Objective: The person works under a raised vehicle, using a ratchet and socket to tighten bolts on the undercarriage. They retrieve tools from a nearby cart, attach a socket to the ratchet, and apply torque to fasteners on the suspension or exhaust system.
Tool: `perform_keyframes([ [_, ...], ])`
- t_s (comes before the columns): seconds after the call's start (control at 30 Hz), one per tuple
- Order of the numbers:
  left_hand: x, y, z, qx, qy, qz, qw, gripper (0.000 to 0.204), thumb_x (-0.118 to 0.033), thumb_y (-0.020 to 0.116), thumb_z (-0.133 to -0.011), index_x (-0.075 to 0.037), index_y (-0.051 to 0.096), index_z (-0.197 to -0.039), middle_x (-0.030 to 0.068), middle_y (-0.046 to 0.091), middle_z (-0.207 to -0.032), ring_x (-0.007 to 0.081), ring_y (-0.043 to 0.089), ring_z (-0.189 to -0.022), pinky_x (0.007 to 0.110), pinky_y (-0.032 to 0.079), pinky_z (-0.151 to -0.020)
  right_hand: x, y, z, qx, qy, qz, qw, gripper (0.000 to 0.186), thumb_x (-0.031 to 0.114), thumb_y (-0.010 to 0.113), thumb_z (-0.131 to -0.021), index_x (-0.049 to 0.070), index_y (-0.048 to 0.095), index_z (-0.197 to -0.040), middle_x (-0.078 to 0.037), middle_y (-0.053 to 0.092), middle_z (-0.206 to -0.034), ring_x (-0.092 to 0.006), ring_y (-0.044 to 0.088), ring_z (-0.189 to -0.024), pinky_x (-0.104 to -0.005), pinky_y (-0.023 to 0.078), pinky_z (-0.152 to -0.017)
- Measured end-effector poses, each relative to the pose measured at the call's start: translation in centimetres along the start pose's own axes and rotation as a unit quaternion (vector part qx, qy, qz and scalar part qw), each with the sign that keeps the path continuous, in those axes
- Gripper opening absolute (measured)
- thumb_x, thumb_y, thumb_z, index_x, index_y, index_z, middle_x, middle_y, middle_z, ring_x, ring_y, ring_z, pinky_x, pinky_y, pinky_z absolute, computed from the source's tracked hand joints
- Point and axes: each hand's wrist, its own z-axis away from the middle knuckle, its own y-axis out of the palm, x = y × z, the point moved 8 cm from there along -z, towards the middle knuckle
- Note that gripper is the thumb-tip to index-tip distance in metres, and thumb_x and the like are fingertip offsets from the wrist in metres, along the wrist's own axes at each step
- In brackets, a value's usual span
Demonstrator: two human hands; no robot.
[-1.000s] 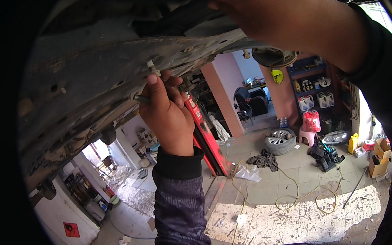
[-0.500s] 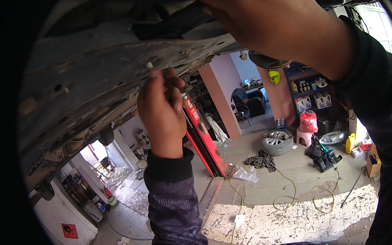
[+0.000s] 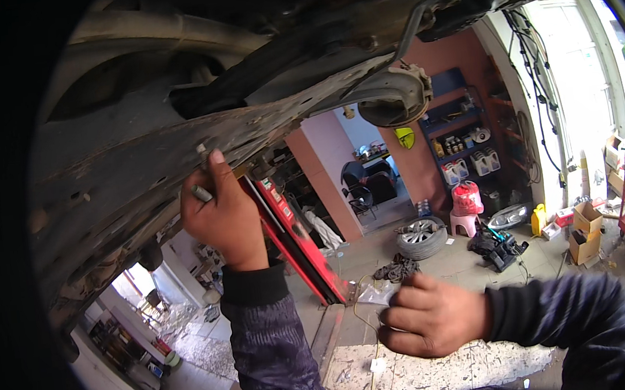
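Note:
The dark, worn underbody of a raised car (image 3: 136, 159) spans the upper part of the head view. My left hand (image 3: 226, 218) is up close beneath it, fingers curled round a small silver metal cylinder (image 3: 202, 193) whose end pokes out between them. Just past my thumb tip a small pale stub (image 3: 202, 148) shows against the underbody; whether it belongs to the held piece I cannot tell. My right hand (image 3: 435, 315) is lowered in front of me, fingers bent into a loose fist, away from the car. What lies inside it, if anything, is hidden.
A red lift post (image 3: 298, 241) stands behind my left hand. On the tiled floor lie a wheel (image 3: 422, 238), dark cloth (image 3: 396, 268), a yellow cable and black parts (image 3: 500, 250). Shelves of bottles (image 3: 465, 143), a pink stool (image 3: 463, 222) and a cardboard box (image 3: 585, 232) are at right.
My right hand has come down from the underbody to in front of me. My left hand has shifted left and lower in the picture. The view has turned, showing more at the right.

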Motion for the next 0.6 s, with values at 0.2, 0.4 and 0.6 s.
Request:
perform_keyframes([
  [0.2, 1.7, -0.1, 0.0, 0.034, -0.102, 0.077, 0.991, 0.032, -0.026, 0.081, -0.105, -0.003, 0.07, -0.087, 0.0013, 0.064, -0.072, 0.0095, 0.048, -0.059, 0.028, 0.04, -0.059, 6.8, 19.6, 23.7, 0.14, 0.583, -0.295, 0.744, 0.031, 0.027, 0.073, -0.096, 0.01, 0.076, -0.123, -0.016, 0.075, -0.111, -0.0421, 0.072, -0.105, -0.0531, 0.06, -0.091],
  [0.4, 2.8, 2.9, 1.6, 0.195, -0.321, 0.401, 0.835, 0.057, -0.056, 0.057, -0.114, -0.002, 0.074, -0.123, 0.0093, 0.08, -0.102, 0.005, 0.042, -0.053, 0.024, 0.038, -0.057, -0.3, 8.8, 16.4, 0.01, 0.475, -0.225, 0.851, 0.042, 0.026, 0.08, -0.096, 0.007, 0.069, -0.132, -0.02, 0.071, -0.11, -0.0427, 0.073, -0.092, -0.0511, 0.062, -0.081],
  [0.6, 3.5, 3.6, 1.8, 0.241, -0.378, 0.515, 0.73, 0.05, -0.051, 0.057, -0.116, -0.004, 0.072, -0.127, 0.0072, 0.079, -0.101, 0.0056, 0.042, -0.051, 0.025, 0.036, -0.057, -8.7, -21.8, -6.5, -0.285, 0.12, 0.331, 0.891, 0.041, 0.005, 0.079, -0.081, 0.003, 0.069, -0.121, -0.017, 0.069, -0.111, -0.0383, 0.065, -0.093, -0.0485, 0.052, -0.081],
])
